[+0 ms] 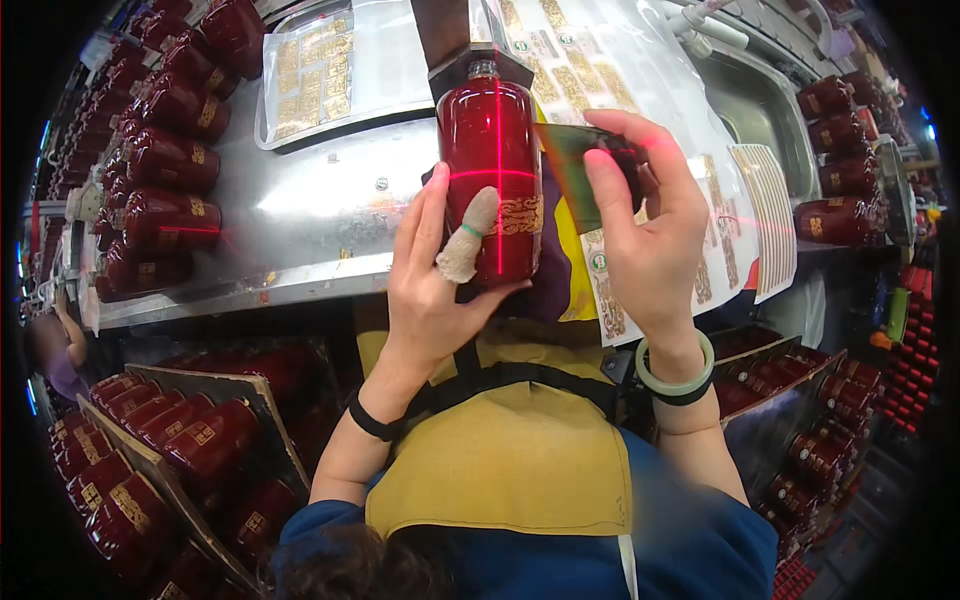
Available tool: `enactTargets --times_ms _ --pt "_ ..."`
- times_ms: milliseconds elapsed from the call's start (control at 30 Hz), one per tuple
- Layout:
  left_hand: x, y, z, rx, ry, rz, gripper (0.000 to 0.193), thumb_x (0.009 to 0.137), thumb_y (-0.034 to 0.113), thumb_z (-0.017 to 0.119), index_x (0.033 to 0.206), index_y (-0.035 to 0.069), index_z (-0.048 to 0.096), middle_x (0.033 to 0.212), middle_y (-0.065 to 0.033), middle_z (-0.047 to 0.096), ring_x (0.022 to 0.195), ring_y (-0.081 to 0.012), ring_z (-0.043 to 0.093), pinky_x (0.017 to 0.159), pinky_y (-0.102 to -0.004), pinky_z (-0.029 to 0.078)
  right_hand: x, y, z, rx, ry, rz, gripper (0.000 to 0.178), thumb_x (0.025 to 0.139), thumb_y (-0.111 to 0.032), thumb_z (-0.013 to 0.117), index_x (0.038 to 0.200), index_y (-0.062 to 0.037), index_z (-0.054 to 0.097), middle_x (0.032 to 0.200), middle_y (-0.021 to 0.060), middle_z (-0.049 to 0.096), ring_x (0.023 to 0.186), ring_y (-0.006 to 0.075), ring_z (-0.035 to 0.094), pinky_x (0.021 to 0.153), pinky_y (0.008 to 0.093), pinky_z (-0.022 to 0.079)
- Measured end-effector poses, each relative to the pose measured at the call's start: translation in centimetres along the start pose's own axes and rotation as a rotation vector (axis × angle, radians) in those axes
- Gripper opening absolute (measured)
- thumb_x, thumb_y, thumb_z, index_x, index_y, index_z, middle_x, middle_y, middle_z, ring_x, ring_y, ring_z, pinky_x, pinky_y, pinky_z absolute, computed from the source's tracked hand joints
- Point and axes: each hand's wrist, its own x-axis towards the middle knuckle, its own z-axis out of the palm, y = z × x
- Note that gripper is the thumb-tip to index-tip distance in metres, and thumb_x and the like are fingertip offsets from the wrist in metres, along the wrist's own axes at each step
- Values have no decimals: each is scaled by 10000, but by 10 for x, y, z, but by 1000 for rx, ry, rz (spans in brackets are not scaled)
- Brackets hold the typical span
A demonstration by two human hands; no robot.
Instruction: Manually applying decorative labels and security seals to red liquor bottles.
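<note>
A glossy dark-red bottle [487,150] lies in front of me, its neck pointing away into a dark holder [455,35]. Red laser lines cross on it, and a gold patterned decal [518,216] shows on its lower right side. My left hand [432,270] grips the bottle's near left side, thumb under its near end. One finger, in a whitish cover with a green band, lies on the bottle. Right of the bottle, my right hand [640,215] pinches a thin, flat, dark-green scraper-like piece [578,170] between thumb and fingers. The piece's left edge is close to the bottle; contact is unclear.
Red bottles [175,160] crowd the table's left side. A white tray [375,110] holds gold decals, and more decal sheets [700,110] lie on the right beside a metal sink [765,110]. Below the table, wooden-sided crates [270,400] hold more red bottles.
</note>
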Motion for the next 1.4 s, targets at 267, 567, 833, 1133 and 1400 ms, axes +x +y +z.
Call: enactTargets --times_ms 267,567,833,1133,1400 --pt "-5 3 6 101 22 19 869 639 104 941 1429 46 586 1538 -262 433 1307 -432 551 1049 -471 500 0 11 -15 -36 25 -24 201 960 4 645 1157 1 686 1030 98 691 920 181 675 835 302 527" --pt "1 29 9 310 -81 -24 786 645 201 939 1372 138 645 1570 -330 275 1282 -511 495 1022 -504 486 -5 14 -15 -23 9 -10 195 981 -17 635 1169 12 678 1062 87 695 944 155 663 854 286 515" --pt "-3 9 -1 -397 66 -332 814 891 187 794 1527 -90 367 1591 -286 344 1436 -381 433 1175 -433 352 -19 18 -8 348 -133 338 252 1030 -78 598 1272 -14 582 1014 12 628 895 67 575 810 214 480" --pt "22 27 9 -834 51 -687 673 1019 73 623 1576 -68 273 1479 -173 499 1274 -206 559 1079 -335 460 -37 45 26 381 -214 577 382 907 -227 816 1120 -46 556 857 -9 599 774 61 529 667 229 455" --pt "22 30 16 -838 180 -643 354 1004 114 670 1296 -55 566 1165 -107 657 1033 -143 634 895 -283 539 -37 44 25 423 -233 604 373 909 -210 814 1116 -37 556 892 18 654 788 64 576 673 236 482"
